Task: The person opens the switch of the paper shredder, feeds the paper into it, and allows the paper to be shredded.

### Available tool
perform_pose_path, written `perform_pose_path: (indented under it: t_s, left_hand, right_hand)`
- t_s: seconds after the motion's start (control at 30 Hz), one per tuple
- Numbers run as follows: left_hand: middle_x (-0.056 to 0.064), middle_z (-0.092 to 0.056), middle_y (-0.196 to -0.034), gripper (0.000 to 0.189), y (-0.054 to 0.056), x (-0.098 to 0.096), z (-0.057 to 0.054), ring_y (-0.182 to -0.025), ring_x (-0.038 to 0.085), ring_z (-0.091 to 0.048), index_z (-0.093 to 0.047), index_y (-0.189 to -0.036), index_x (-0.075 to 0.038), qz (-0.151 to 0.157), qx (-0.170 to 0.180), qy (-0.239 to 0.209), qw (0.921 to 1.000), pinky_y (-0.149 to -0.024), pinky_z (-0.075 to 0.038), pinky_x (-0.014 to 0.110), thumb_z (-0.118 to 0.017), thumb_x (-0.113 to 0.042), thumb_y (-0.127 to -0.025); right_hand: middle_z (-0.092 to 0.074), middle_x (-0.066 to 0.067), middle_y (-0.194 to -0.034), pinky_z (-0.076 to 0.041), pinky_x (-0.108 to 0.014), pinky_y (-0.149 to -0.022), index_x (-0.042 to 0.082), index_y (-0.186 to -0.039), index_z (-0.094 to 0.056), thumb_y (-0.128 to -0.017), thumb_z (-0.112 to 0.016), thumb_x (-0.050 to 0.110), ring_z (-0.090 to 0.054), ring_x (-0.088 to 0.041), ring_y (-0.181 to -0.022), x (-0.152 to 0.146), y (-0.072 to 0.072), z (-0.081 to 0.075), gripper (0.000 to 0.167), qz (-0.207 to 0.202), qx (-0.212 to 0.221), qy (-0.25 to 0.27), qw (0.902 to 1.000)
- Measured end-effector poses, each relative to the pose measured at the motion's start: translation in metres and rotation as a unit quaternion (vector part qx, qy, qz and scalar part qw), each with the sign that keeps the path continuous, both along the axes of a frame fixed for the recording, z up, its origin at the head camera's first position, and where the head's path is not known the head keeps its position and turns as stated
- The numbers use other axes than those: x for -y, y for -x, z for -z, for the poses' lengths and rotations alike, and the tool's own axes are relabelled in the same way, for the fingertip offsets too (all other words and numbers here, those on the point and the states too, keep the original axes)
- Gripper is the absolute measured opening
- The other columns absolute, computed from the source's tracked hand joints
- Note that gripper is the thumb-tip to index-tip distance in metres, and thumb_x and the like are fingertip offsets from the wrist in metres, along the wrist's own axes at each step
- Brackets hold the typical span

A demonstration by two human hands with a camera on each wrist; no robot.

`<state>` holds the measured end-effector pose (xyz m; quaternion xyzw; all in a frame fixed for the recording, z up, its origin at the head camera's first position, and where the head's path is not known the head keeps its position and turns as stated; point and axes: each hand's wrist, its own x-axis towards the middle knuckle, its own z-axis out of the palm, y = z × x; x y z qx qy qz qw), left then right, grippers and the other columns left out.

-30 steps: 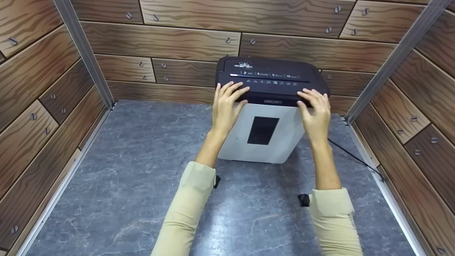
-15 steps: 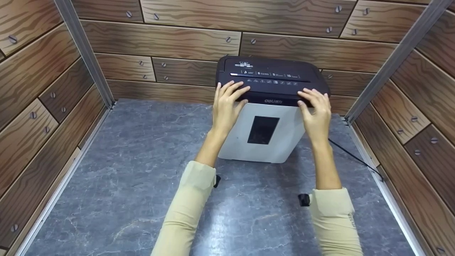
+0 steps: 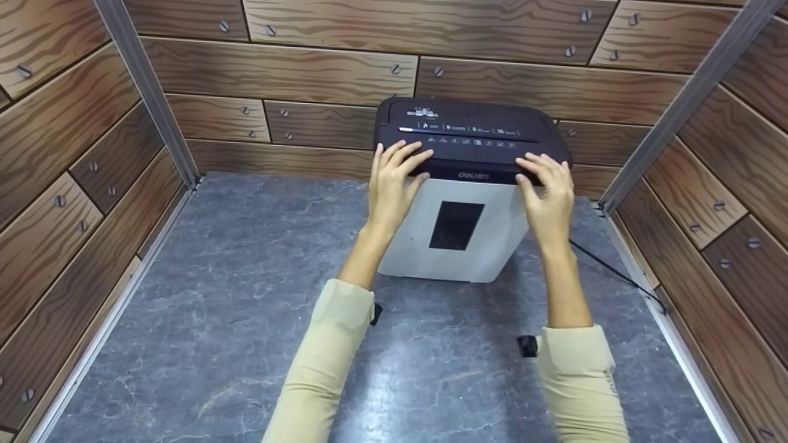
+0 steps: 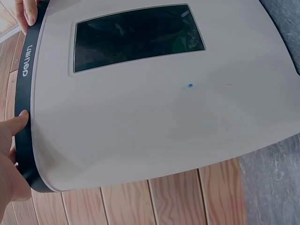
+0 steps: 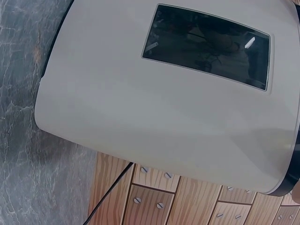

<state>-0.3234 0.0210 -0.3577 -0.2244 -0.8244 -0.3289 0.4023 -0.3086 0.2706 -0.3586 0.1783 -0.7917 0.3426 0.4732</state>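
Note:
A paper shredder stands upright near the back wall in the head view, with a black top [image 3: 474, 132] and a light grey bin [image 3: 409, 249] with a dark window [image 3: 457, 226]. My left hand [image 3: 389, 187] grips the top's front left corner, fingers over the upper face and thumb on the front band. At the front right corner my right hand [image 3: 549, 200] holds it the same way. In the left wrist view the left thumb [image 4: 18, 123] presses the black band. Only a sliver of the right hand [image 5: 296, 193] shows in the right wrist view.
A black cord [image 3: 615, 275] runs from behind the shredder across the grey marbled floor [image 3: 246, 295] to the right wall. Wood-patterned walls [image 3: 277, 74] enclose the back and both sides, with metal posts [image 3: 154, 98] at the corners.

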Motion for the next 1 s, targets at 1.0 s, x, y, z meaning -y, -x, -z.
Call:
perform_pose_path:
  t_s: [1.0]
  left_hand:
    - [0.0, -0.059, -0.12, 0.032, 0.0013, -0.0024, -0.0006, -0.121, 0.018, -0.042, -0.069, -0.111, -0.017, 0.0, -0.005, -0.001, 1.0, -0.11, -0.01, 0.035, -0.071, -0.02, -0.079]
  right_hand:
    - [-0.064, -0.009, -0.11, -0.017, -0.036, -0.108, 0.003, -0.101, -0.07, -0.082, -0.067, 0.003, -0.051, -0.027, -0.112, -0.0022, 0.0005, -0.0009, 0.019, -0.001, -0.002, 0.002, 1.0]
